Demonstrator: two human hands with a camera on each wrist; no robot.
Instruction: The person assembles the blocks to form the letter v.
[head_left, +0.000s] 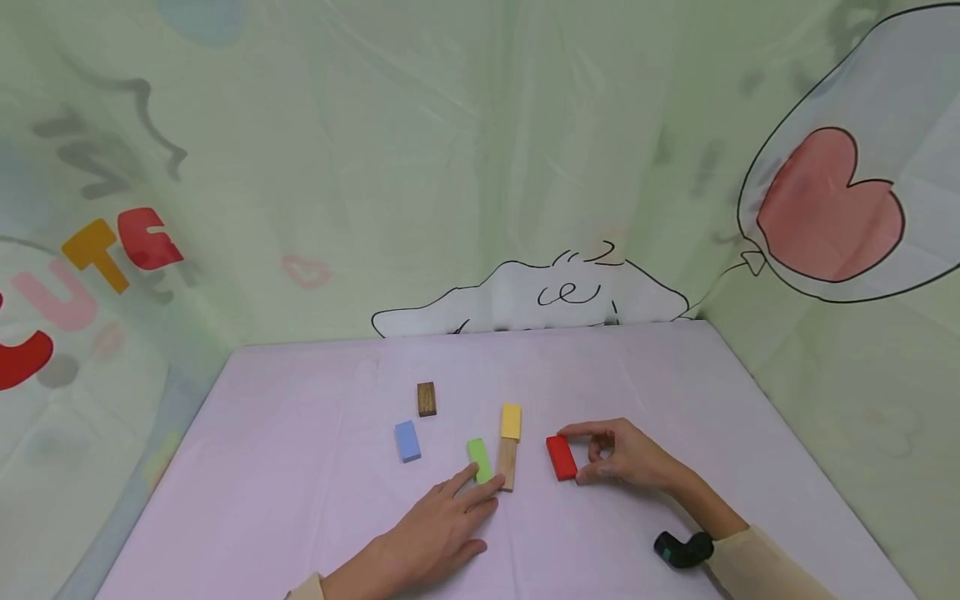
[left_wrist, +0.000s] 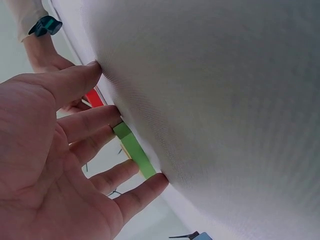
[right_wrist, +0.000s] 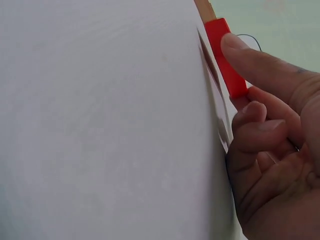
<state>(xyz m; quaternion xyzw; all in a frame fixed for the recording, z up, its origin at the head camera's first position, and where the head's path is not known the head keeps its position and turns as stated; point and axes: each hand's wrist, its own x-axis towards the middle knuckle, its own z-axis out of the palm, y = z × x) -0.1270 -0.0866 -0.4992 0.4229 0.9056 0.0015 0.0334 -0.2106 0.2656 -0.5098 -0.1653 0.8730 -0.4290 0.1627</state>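
Observation:
The right hand [head_left: 630, 457] pinches a red block [head_left: 562, 457] by its ends between thumb and index finger; the right wrist view shows the thumb on the red block [right_wrist: 225, 60], other fingers curled. The left hand [head_left: 442, 529] lies with spread fingers, its fingertips at the near ends of a green block [head_left: 479, 460] and a plain wooden block [head_left: 507, 465]. A yellow block [head_left: 511, 422] touches the wooden one's far end. In the left wrist view the green block [left_wrist: 136, 150] shows beyond the fingers.
A blue block [head_left: 407, 442] and a dark brown block [head_left: 427, 399] lie left of the green one. The table [head_left: 285, 433] has a pale pink cloth, with printed curtains behind and at both sides. A black wrist device [head_left: 683, 550] is at the right sleeve.

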